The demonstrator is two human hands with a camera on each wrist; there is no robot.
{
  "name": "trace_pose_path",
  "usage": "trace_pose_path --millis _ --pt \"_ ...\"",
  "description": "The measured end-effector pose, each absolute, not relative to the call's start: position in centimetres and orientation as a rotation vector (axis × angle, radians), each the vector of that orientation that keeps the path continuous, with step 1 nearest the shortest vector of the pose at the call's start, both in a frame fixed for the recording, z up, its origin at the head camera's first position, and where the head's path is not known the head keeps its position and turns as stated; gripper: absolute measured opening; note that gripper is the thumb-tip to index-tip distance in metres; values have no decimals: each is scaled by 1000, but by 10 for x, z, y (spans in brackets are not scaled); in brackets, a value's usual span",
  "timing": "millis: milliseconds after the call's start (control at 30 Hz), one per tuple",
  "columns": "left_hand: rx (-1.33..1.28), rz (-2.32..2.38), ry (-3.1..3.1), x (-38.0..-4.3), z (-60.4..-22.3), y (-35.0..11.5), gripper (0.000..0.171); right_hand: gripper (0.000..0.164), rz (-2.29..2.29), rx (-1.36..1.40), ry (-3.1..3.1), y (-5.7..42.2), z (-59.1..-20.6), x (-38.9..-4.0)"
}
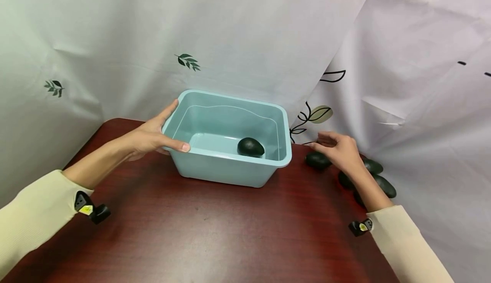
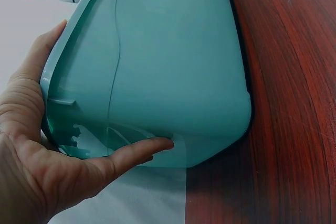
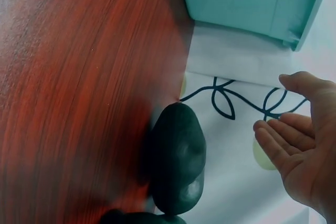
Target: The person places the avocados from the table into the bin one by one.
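A light blue plastic tub (image 1: 222, 168) stands on the table with one dark green avocado (image 1: 250, 147) inside. My left hand (image 1: 149, 138) grips its left front corner, thumb on the front rim and fingers spread along the left side. In the left wrist view, the same hand (image 2: 68, 161) lies against the tub's wall (image 2: 178, 61). My right hand (image 1: 339, 148) holds nothing, its fingers loosely bent, above and beside an avocado (image 1: 317, 160) at the table's right side. The right wrist view shows this hand (image 3: 304, 145) apart from the nearest avocado (image 3: 178, 142).
Several more avocados (image 1: 385, 186) lie in a group at the table's right edge, partly behind my right forearm. A white curtain with leaf prints (image 1: 245, 40) hangs behind and around the dark red wooden table (image 1: 215, 232).
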State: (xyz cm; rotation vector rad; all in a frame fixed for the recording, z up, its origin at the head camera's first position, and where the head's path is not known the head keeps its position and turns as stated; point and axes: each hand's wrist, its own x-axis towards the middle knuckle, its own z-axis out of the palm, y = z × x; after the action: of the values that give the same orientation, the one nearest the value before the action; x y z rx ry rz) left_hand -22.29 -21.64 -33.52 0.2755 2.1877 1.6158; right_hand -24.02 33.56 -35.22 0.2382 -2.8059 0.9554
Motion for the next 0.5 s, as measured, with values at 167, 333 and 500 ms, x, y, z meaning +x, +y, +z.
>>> trace_pose_path --millis 167,333,500 --pt "269 1616 2190 -224 -336 -216 141 62 947 225 -2828 341 -355 -240" --pt "269 1618 2190 -224 -336 -215 141 62 939 200 -2830 346 -358 -240" --pt "262 1621 2187 -223 -336 -215 141 62 921 201 -2840 350 -360 -238"
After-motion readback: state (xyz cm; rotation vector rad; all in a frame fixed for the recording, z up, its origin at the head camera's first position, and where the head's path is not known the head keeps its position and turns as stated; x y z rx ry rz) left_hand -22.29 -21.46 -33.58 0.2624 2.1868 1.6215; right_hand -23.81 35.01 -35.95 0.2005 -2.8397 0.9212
